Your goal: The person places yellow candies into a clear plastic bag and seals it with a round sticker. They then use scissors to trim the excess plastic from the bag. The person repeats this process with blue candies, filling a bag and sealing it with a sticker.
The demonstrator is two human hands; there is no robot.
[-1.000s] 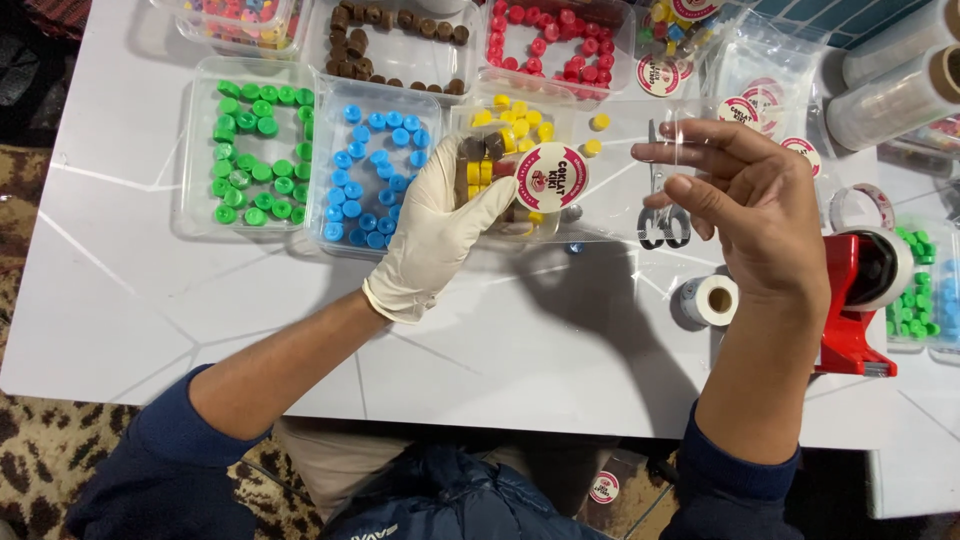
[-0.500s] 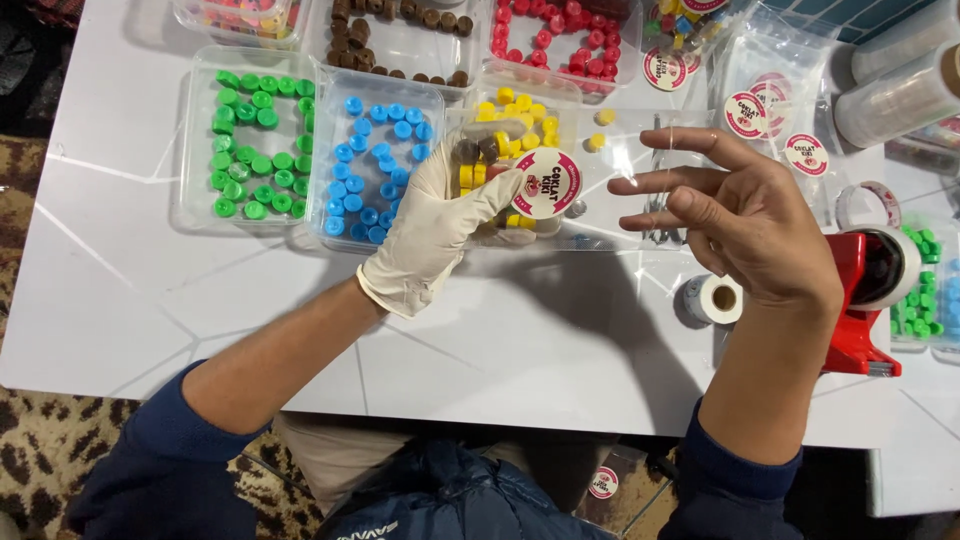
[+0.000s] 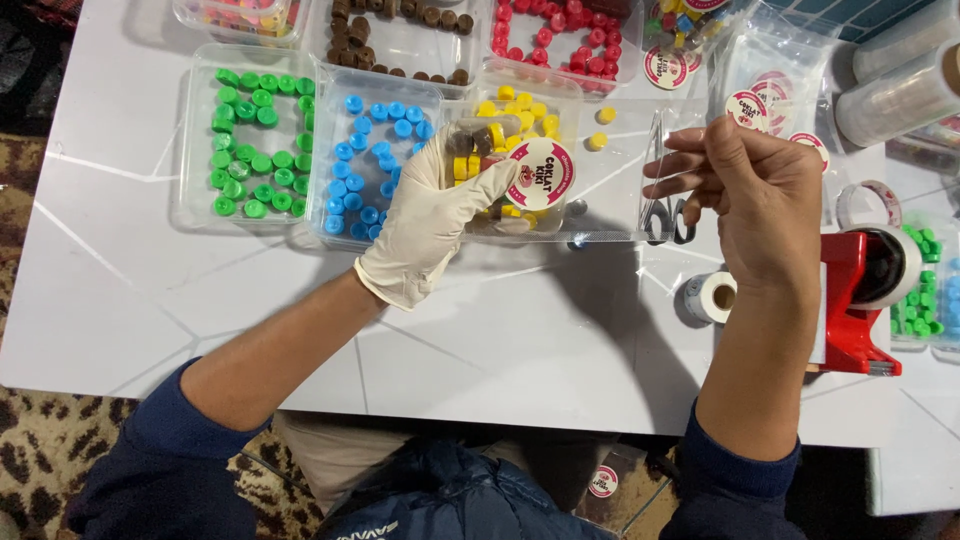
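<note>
Clear plastic bag [image 3: 560, 180] stretched between gloved left hand [image 3: 425, 215] and right hand [image 3: 760, 195].

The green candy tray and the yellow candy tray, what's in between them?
In the head view, a clear tray of blue candies sits between the green candy tray and the yellow candy tray; the gloved left hand overlaps its right edge.

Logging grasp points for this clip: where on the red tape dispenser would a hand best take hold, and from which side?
Grip the red tape dispenser across its narrow red body, below the roll, coming from above. It lies long and slim on the white table, its flanks showing. The right hand is nearest; the roll of labels crowds its left flank, so fingers should straddle carefully.
</note>
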